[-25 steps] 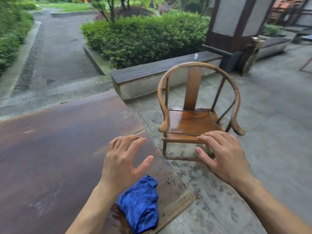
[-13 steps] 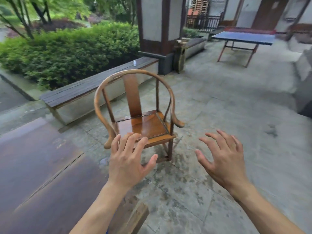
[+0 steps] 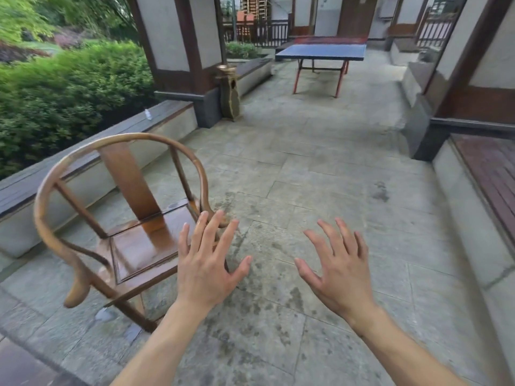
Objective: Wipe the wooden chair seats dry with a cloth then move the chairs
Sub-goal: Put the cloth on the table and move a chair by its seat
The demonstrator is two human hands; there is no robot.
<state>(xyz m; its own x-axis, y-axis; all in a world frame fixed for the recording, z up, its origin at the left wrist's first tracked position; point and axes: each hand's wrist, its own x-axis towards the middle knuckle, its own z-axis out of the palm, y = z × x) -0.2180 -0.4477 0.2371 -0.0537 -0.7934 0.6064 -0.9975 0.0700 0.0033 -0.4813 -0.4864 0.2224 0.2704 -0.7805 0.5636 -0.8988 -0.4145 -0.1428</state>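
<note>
Since the earlier frame the chair [image 3: 133,218] sits further left and the cloth is gone from view. Left hand [image 3: 207,267] and right hand [image 3: 338,273] hover with fingers spread, holding nothing. The chair stands at lower left on the floor [image 3: 306,168].

Wood and stone in front of you, some of it shining with wet.

Your chair [image 3: 119,218] is brown wood, its seat panel [image 3: 147,246] smooth and glossy, its curved rail [image 3: 117,140] duller. The floor slabs [image 3: 320,174] you face are matt, rough grey stone with dark blotches. The ledge top [image 3: 83,151] looks like dark weathered wood. The table tennis table [image 3: 323,51] shows a flat blue top.
</note>
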